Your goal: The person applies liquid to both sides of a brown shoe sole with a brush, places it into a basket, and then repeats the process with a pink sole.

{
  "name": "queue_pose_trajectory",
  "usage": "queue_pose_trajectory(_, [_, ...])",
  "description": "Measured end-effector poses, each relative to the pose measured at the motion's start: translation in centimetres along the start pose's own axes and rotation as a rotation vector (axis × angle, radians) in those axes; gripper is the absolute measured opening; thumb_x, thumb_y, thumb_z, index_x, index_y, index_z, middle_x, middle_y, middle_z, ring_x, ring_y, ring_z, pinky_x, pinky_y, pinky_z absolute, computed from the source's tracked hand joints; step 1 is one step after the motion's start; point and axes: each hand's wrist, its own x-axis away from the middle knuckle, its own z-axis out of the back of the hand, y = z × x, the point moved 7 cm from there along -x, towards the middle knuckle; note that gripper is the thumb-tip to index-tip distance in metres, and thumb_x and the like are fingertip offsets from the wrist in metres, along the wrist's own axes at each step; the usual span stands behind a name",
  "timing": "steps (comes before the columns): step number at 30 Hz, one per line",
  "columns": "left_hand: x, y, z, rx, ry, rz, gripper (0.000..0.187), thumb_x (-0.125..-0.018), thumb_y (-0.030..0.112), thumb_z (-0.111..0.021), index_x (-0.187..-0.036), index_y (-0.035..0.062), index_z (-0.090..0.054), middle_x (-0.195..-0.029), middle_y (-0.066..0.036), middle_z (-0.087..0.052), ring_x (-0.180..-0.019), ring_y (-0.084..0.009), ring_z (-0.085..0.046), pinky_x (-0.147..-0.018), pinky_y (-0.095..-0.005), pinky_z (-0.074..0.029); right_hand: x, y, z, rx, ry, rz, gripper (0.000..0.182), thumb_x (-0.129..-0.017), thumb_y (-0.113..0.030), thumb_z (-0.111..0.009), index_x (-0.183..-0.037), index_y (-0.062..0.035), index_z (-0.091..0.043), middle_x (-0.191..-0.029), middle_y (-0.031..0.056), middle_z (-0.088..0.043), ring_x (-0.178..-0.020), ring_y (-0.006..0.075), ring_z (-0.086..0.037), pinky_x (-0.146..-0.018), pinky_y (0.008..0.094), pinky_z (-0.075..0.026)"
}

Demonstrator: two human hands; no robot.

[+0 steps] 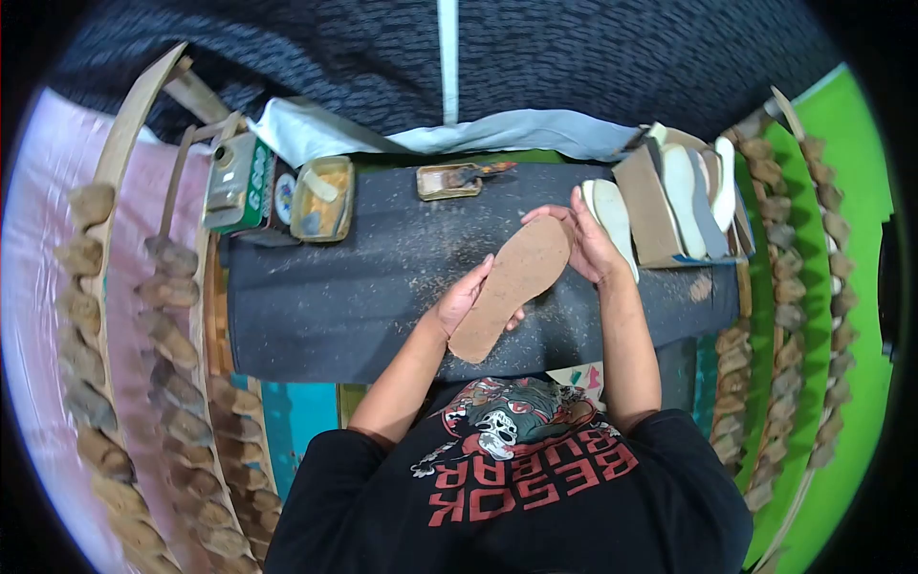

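A brown sole-shaped piece (512, 285) is held tilted above the dark table, its wide end up and to the right. My left hand (469, 298) grips its lower left edge, with the thumb on top and fingertips showing past the right edge. My right hand (585, 239) is at the wide end, its fingers curled around the upper edge. Just behind my right hand lies a pair of white soles (612, 215), partly covered by its fingers.
A cardboard box (652, 212) of white and grey soles stands at the back right. Near the back edge sits a small tray (448, 183) with a brush. A yellowish tub (323, 199) and green can (239, 182) stand left. Racks of shoe lasts flank the table (316, 316).
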Motion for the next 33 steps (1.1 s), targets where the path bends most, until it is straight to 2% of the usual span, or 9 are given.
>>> queue_pose_trajectory(5, [-1.0,-3.4,-0.4,0.048,-0.124,0.232,0.065,-0.105,0.058,-0.035,-0.137,0.0036,-0.053,-0.102,-0.019,-0.069,-0.085,-0.0301,-0.071,-0.07,-0.0423,-0.057,4.6,2.5,2.3,0.052,0.128,0.02,0.078,-0.101,-0.071,-0.03,-0.118,-0.0051,-0.068,-0.107,0.009,-0.07,-0.104,0.0176,-0.066,-0.088,0.0331,-0.054])
queue_pose_trajectory(8, [-1.7,-5.3,-0.5,0.078,-0.169,0.353,0.066,-0.105,0.058,-0.035,-0.136,0.0029,-0.054,-0.099,-0.019,-0.07,-0.087,-0.0303,-0.072,-0.069,-0.0428,-0.059,7.2,4.5,3.4,-0.027,0.165,0.036,0.075,-0.099,-0.072,-0.033,-0.118,-0.0066,-0.064,-0.098,0.0036,-0.069,-0.077,0.0092,-0.067,-0.043,0.0211,-0.046])
queue_pose_trajectory(13, [-2.0,-5.2,-2.0,-0.004,-0.173,0.326,0.067,-0.105,0.057,-0.035,-0.144,0.0033,-0.045,-0.112,-0.019,-0.066,-0.09,-0.0322,-0.072,-0.068,-0.0438,-0.061,9.7,5.6,6.2,-0.126,0.206,0.041,0.072,-0.1,-0.071,-0.033,-0.113,-0.0071,-0.064,-0.096,0.0036,-0.068,-0.075,0.0096,-0.067,-0.044,0.0225,-0.048])
queue_pose_trajectory(15, [-1.6,-4.7,-1.8,-0.034,-0.122,0.286,0.069,-0.105,0.058,-0.034,-0.148,0.0037,-0.04,-0.118,-0.019,-0.065,-0.09,-0.0328,-0.072,-0.068,-0.0439,-0.062,10.0,5.7,8.5,-0.25,0.345,0.088,0.07,-0.1,-0.069,-0.038,-0.117,-0.0047,-0.062,-0.102,0.0077,-0.068,-0.095,0.0174,-0.068,-0.08,0.0324,-0.057])
queue_pose_trajectory(16, [-1.3,-4.2,-1.4,-0.06,-0.107,0.247,0.072,-0.105,0.058,-0.034,-0.151,0.0041,-0.035,-0.123,-0.017,-0.062,-0.092,-0.0317,-0.072,-0.069,-0.0437,-0.063,9.9,5.8,9.5,-0.266,0.341,0.092,0.068,-0.101,-0.067,-0.039,-0.118,-0.0051,-0.062,-0.103,0.0074,-0.068,-0.097,0.0187,-0.068,-0.084,0.0331,-0.056])
queue_pose_trajectory(17, [-0.9,-3.8,-1.0,-0.087,-0.088,0.208,0.074,-0.104,0.059,-0.034,-0.155,0.0044,-0.029,-0.129,-0.016,-0.06,-0.094,-0.0305,-0.072,-0.069,-0.0435,-0.063,9.5,5.9,10.2,-0.272,0.303,0.09,0.068,-0.101,-0.067,-0.039,-0.118,-0.0051,-0.062,-0.103,0.0074,-0.068,-0.097,0.0187,-0.068,-0.084,0.0331,-0.056])
queue_pose_trajectory(19, [0.1,-2.9,-1.2,-0.116,-0.015,0.131,0.076,-0.104,0.062,-0.031,-0.154,0.0048,-0.031,-0.126,-0.015,-0.062,-0.094,-0.0281,-0.071,-0.071,-0.0422,-0.063,8.4,5.9,11.1,-0.158,0.275,0.072,0.069,-0.101,-0.068,-0.036,-0.121,-0.0075,-0.062,-0.106,0.0072,-0.068,-0.084,0.0136,-0.068,-0.045,0.0276,-0.049])
queue_pose_trajectory(29, [12.8,-5.8,4.7,-0.291,1.044,-0.362,0.074,-0.104,0.065,-0.022,-0.144,0.0066,-0.044,-0.112,-0.013,-0.066,-0.073,-0.0195,-0.066,-0.065,-0.0326,-0.057,-0.2,12.4,3.3,0.024,-0.172,-0.279,0.057,-0.105,-0.052,-0.044,-0.131,-0.0039,-0.058,-0.107,0.0099,-0.068,-0.078,0.0149,-0.069,-0.046,0.0271,-0.055])
queue_pose_trajectory(33, [21.1,-8.4,3.8,-0.241,1.242,-0.515,0.072,-0.104,0.065,-0.024,-0.14,0.008,-0.049,-0.11,-0.011,-0.066,-0.07,-0.0175,-0.064,-0.061,-0.0304,-0.055,0.0,13.3,-4.5,0.167,-0.3,-0.362,0.052,-0.104,-0.047,-0.047,-0.133,-0.0045,-0.055,-0.114,0.0117,-0.064,-0.087,0.0183,-0.069,-0.051,0.0302,-0.06])
